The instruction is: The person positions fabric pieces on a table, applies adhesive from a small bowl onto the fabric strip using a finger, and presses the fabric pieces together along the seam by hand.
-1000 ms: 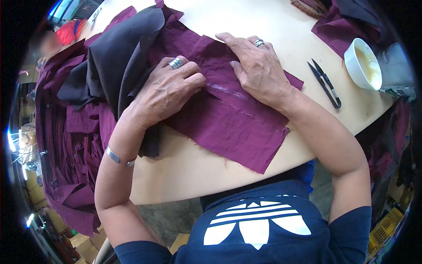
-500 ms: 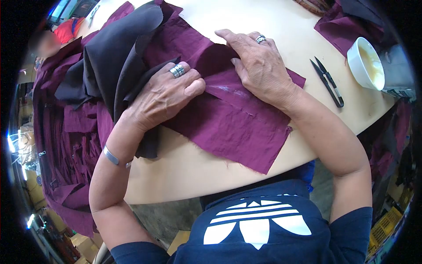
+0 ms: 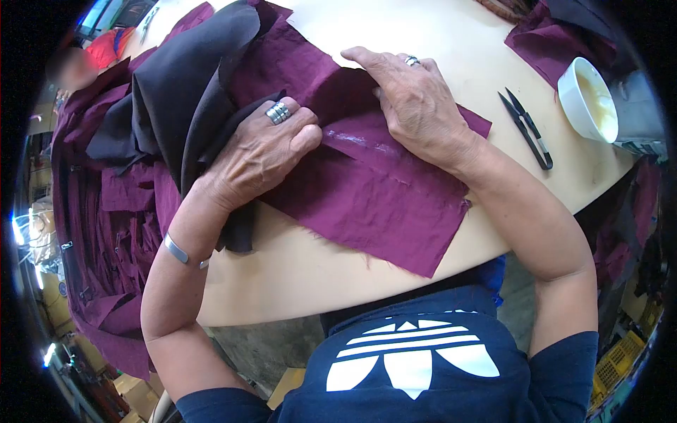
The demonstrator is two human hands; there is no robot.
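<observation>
A maroon piece of fabric (image 3: 395, 218) with frayed edges lies on the table, a whitish glue-like smear along its seam. My left hand (image 3: 264, 151) is closed on the fabric left of the smear, its fingertips hidden beneath. My right hand (image 3: 423, 106) is at the raised fold on the other side of the smear. Its index finger points out to the left, while the thumb and curled fingers close on the fold; their tips are partly hidden. Dark grey fabric (image 3: 187, 84) is bunched beside and under my left hand.
Black thread snips (image 3: 525, 130) lie right of my right hand. Behind them stands a white bowl (image 3: 587, 99) with a pale yellowish paste. More maroon fabric (image 3: 120, 233) hangs over the left table edge. A person in red (image 3: 109, 48) is at the far left.
My left hand has shifted slightly left and down, baring more of the whitish smear. My right thumb has tucked in closer to the fold.
</observation>
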